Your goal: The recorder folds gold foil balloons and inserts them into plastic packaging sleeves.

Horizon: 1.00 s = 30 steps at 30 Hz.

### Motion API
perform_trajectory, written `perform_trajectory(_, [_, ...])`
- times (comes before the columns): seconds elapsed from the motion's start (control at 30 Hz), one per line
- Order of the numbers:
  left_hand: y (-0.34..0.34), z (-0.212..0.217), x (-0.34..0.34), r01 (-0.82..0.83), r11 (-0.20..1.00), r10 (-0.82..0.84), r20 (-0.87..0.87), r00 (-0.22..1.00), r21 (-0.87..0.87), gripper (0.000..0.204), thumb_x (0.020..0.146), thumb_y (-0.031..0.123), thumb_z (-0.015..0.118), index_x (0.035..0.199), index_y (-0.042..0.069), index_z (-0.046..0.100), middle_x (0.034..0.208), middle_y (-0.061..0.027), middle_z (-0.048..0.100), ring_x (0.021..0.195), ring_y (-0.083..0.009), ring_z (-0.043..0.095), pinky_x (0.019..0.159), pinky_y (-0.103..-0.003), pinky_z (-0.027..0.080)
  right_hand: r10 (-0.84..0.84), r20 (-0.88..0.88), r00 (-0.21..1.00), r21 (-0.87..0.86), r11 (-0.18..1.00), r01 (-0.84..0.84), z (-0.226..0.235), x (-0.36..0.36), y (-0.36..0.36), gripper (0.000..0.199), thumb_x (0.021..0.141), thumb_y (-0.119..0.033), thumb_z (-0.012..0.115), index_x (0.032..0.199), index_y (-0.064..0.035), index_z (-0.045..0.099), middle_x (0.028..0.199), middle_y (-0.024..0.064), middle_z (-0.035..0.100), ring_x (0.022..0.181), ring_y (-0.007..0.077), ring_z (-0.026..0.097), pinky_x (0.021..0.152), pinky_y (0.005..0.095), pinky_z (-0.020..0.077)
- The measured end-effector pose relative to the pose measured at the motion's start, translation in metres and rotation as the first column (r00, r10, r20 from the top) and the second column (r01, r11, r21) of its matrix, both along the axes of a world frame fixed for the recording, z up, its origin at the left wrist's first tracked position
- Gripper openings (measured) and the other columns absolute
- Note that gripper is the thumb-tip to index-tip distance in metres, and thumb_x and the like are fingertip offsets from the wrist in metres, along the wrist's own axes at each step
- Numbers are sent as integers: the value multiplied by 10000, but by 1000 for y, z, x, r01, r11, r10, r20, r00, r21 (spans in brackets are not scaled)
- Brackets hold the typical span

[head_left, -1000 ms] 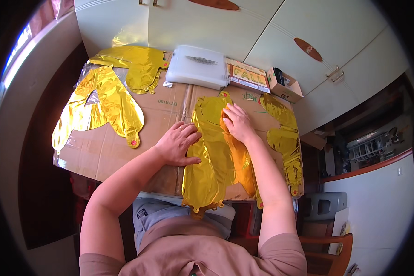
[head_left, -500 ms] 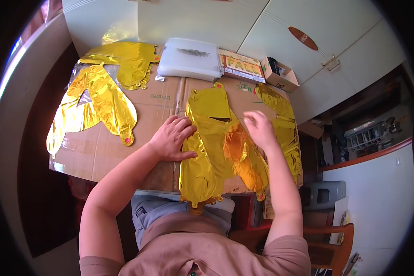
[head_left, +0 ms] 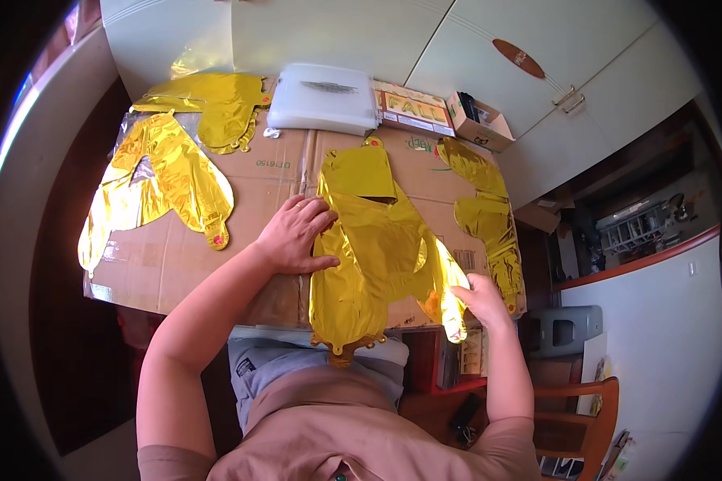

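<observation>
Right hand point(head_left: 481, 298) pinches the lower right flap of the flat, crinkled gold foil balloon point(head_left: 369, 248) at the near edge of the brown cardboard sheet point(head_left: 273, 172). Left hand point(head_left: 295, 235) presses flat, fingers spread, on the balloon's left edge. Further off, another gold foil balloon point(head_left: 156, 180), then a white plastic packet point(head_left: 325, 98).

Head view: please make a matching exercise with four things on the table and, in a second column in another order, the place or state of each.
Things:
1. white case
2. small open box
3. left hand
4. right hand

Places or states:
A. grips the near right edge of the middle foil balloon
B. far right corner of the table
C. lies flat on the balloon's left edge
D. far middle of the table

Pairs: 1-D, 2-B, 3-C, 4-A
</observation>
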State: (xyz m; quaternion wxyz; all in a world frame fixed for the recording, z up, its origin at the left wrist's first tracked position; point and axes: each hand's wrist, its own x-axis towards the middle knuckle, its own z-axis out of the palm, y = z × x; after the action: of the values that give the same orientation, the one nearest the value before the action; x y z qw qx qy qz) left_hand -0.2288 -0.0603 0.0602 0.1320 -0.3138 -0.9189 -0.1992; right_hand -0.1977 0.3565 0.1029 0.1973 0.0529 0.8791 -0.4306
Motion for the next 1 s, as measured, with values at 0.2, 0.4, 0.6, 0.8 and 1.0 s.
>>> perform_trajectory(0.2, [-4,-5,2,-8,1000,9,-25,1000,11,785,788,589,731,1340,75,517,1299,-145,529,1292,-327,505,1159,-518,318,209,-179,961,-141,962,-236,45,10,-82,154,909,-119,723,857,-27,612,770,-45,523,706,52,451,630,268,405])
perform_trajectory(0.4, [-1,-4,0,3,1000,-2,-41,999,7,788,781,588,733,1344,83,514,1300,-140,530,1279,-325,516,1157,-523,320,580,-601,550,312,804,-507,-6,18,-164,291,812,-243,801,795,-21,614,821,143,570,798,336,581,738,448,481])
perform_trajectory(0.6, [-2,-4,1,-7,1000,8,-46,999,4,746,768,547,732,1320,85,536,1280,-134,550,1293,-319,513,1156,-504,329,621,-568,540,11,662,-750,-2,5,-164,202,855,-191,784,775,-54,659,813,84,603,777,253,606,719,364,497])
perform_trajectory(0.8, [-2,-6,1,-2,1000,2,-23,1000,7,772,763,536,728,1352,89,506,1300,-141,522,1281,-325,512,1163,-531,318,363,-760,539,285,932,-225,-18,-54,-107,388,987,-346,645,1187,-15,684,1250,160,664,1153,337,637,998,426,503])
perform_trajectory(1.0, [-1,0,1,-3,1000,2,-12,1000,-5,771,770,546,725,1349,85,509,1303,-138,523,1288,-323,508,1163,-534,318,643,-505,576,563,751,-345,-41,-75,-120,713,1041,-496,469,1570,-36,338,1667,163,257,1546,322,226,1256,471,178])
